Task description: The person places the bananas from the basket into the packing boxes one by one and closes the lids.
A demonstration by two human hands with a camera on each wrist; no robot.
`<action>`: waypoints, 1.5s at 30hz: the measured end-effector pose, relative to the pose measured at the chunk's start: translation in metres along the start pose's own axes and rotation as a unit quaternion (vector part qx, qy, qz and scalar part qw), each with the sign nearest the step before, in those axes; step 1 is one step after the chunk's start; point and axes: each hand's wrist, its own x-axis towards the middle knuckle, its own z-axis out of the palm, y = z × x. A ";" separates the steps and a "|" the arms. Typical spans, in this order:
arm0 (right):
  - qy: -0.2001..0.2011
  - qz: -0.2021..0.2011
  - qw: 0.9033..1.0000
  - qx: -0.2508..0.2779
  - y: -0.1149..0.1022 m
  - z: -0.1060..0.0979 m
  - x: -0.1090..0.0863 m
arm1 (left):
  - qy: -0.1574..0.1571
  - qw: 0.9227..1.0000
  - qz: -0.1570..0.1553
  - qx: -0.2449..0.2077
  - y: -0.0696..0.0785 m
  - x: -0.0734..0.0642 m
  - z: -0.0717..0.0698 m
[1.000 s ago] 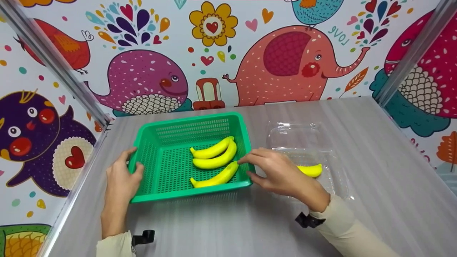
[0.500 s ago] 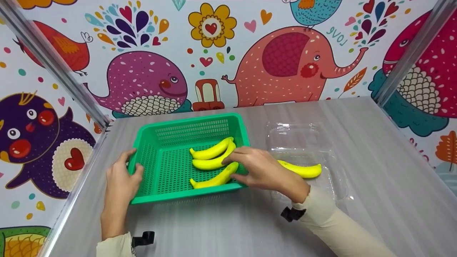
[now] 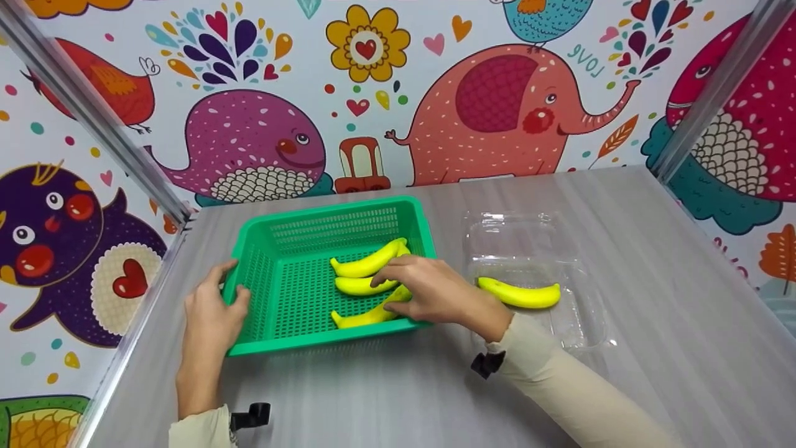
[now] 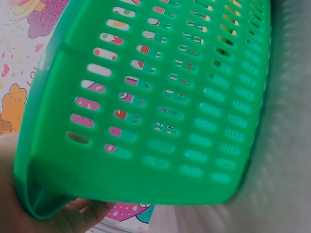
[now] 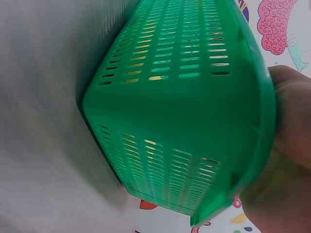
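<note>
A green plastic basket with slotted walls stands on the table. Three yellow bananas lie in its right half: a back banana, a middle banana and a front banana. At the basket's left rim, my left hand grips the edge between thumb and fingers. My right hand reaches over the right rim, thumb and fingers spread apart on either side of the front banana's right end, which they partly cover. Both wrist views show mostly the basket's outer walls.
Right of the basket lies a clear plastic clamshell container, its lid folded back, with another yellow banana in it. A printed cartoon wall and metal corner posts bound the table.
My right hand has moved left and inward, from the basket's right rim to over the bananas. More of the banana in the clear container shows. My left hand has stayed put.
</note>
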 end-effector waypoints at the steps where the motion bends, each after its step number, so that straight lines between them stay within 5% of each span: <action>1: -0.002 -0.001 1.000 0.002 0.000 0.000 0.002 | 0.003 1.000 0.002 0.000 0.000 0.001 0.000; 19: -0.063 -0.016 0.998 0.018 -0.003 0.009 0.034 | 0.001 1.000 -0.001 0.000 0.000 -0.001 -0.002; 36: -0.112 0.007 0.994 -0.007 -0.003 0.018 0.036 | -0.012 1.000 -0.006 -0.007 0.000 0.002 -0.001; 45: -0.132 0.013 0.990 -0.043 -0.002 0.019 0.037 | 0.017 1.000 0.019 -0.008 -0.004 0.000 0.001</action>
